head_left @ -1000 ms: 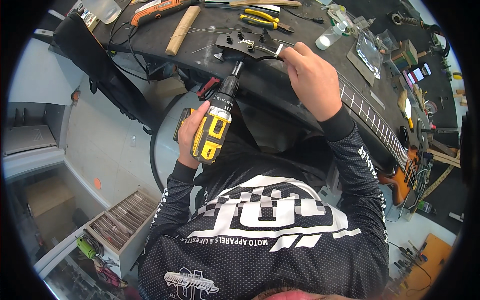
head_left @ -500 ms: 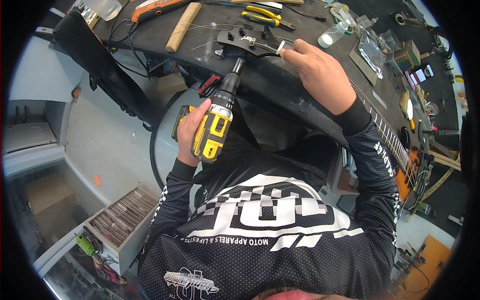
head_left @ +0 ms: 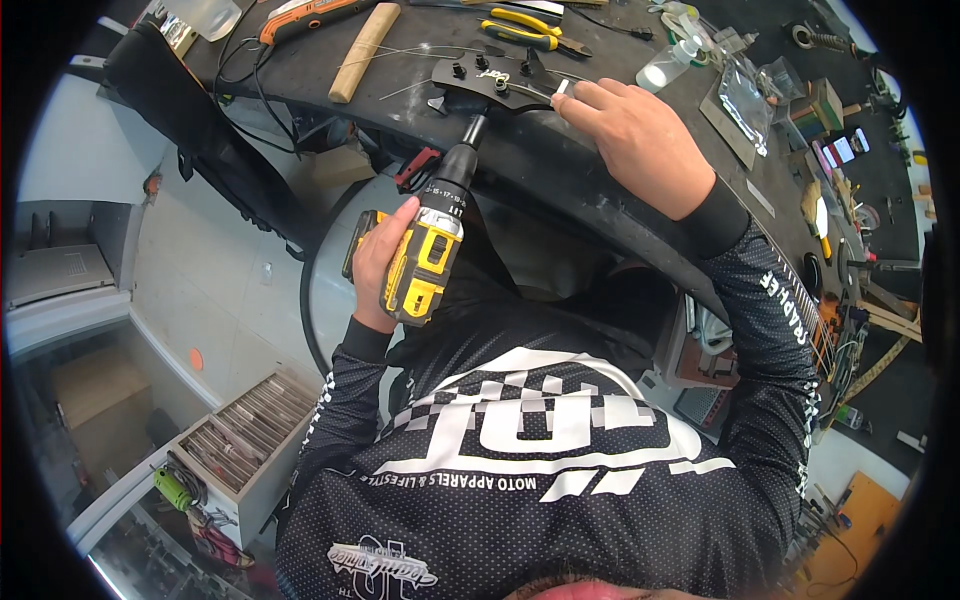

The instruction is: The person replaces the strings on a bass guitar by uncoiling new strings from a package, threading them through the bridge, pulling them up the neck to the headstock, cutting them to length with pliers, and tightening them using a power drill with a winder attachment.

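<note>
My left hand (head_left: 376, 262) is closed around the grip of a yellow and black cordless drill (head_left: 432, 250), which points up and away from me. The drill's dark tip meets a tuning key under the black guitar headstock (head_left: 478, 82) at the bench edge. My right hand (head_left: 640, 135) is closed by the white nut (head_left: 563, 88), thumb and index finger pinched on a guitar string (head_left: 528, 90) that runs to a tuning post (head_left: 501, 86). Its other fingers are curled. My right hand and sleeve cover most of the neck; part of the fretboard (head_left: 795, 290) shows beyond the sleeve.
On the dark workbench (head_left: 425, 120) lie a wooden block (head_left: 364, 55), yellow-handled pliers (head_left: 525, 32), loose string ends and an orange corded tool (head_left: 300, 18). A clear bottle (head_left: 668, 66) stands beyond my right hand. A black case (head_left: 205, 130) leans at left, near a crate (head_left: 245, 430).
My right hand has shifted slightly left at the nut, and its forearm has swung outward, covering more of the neck. The drill and left hand have hardly moved.
</note>
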Tool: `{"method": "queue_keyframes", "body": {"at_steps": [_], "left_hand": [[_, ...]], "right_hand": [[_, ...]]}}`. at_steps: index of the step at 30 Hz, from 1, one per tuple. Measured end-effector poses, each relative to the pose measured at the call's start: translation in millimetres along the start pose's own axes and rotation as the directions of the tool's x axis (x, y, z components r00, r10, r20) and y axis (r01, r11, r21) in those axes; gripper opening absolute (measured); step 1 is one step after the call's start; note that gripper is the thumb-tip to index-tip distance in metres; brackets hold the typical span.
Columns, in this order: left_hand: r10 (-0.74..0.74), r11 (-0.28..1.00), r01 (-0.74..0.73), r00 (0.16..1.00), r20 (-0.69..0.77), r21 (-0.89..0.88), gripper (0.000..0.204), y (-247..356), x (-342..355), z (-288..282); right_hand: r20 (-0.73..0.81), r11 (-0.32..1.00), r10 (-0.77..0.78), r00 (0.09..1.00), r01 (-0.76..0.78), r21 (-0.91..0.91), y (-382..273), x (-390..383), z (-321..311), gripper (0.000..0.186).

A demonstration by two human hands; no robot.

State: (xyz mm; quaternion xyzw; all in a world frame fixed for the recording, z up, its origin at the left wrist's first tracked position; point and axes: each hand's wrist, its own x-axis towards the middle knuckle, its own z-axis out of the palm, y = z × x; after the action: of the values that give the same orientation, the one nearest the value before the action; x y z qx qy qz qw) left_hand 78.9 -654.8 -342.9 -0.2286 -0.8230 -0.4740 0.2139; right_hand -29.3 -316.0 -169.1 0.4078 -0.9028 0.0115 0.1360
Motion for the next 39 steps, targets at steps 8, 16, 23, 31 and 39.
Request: {"method": "queue_keyframes", "body": {"at_steps": [8, 16, 23, 31, 39], "left_hand": [[0.092, 0.991, -0.090, 0.995, -0.024, 0.095, 0.066, 8, 10, -2], [0.097, 0.988, -0.099, 0.995, 0.019, 0.119, 0.068, 7, 12, -8], [0.095, 0.989, -0.096, 0.995, 0.014, 0.116, 0.074, 1, 7, -5], [0.175, 0.965, -0.186, 0.982, 0.070, 0.184, 0.069, 7, 21, -17], [0.149, 0.970, -0.162, 0.985, 0.081, 0.180, 0.070, 6, 16, -18]], "right_hand": [[-0.009, 1.000, 0.004, 1.000, -0.004, 0.025, 2, -2, 4, 0.033], [0.006, 1.000, -0.014, 1.000, 0.014, 0.027, 4, -2, 6, 0.029], [0.020, 1.000, 0.016, 1.000, -0.016, -0.005, 2, -3, 6, 0.028], [-0.014, 1.000, 0.002, 1.000, -0.002, -0.016, 3, -5, 9, 0.039], [-0.054, 0.982, 0.174, 0.983, -0.169, 0.086, -7, -18, -1, 0.034]]}}
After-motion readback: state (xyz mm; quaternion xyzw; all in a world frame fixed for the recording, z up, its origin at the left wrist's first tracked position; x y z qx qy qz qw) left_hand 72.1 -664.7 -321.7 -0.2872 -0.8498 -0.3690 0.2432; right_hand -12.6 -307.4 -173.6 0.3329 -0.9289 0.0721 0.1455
